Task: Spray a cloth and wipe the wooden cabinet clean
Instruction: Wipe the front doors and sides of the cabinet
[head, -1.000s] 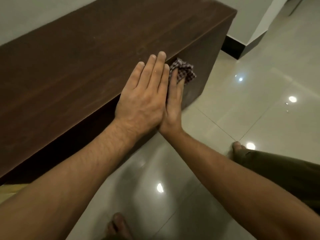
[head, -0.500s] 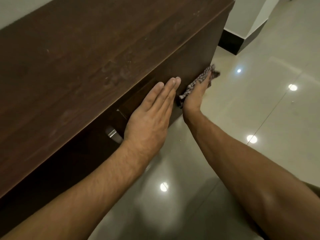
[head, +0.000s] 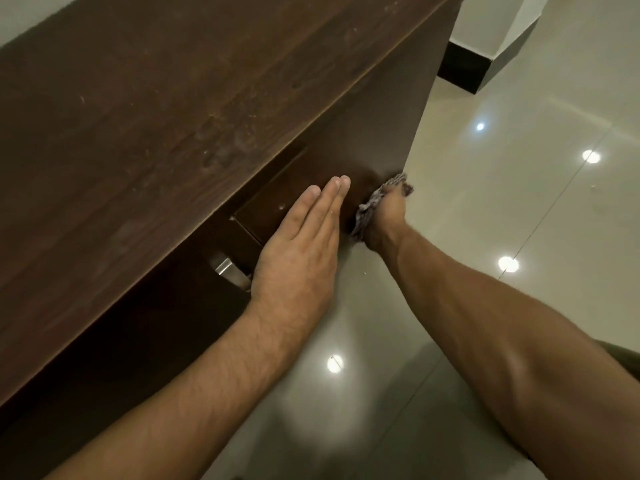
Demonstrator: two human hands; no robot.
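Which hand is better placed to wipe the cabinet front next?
Right. The right hand presses the cloth against the cabinet front, near its right corner. The left hand lies flat and bare on the front beside it, with no cloth under it.

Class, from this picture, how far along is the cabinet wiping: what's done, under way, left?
Done: the cloth is in use; spraying isn't shown. Under way: the right hand presses it on the cabinet front, left hand flat beside it. Left: the top shows dusty smudges.
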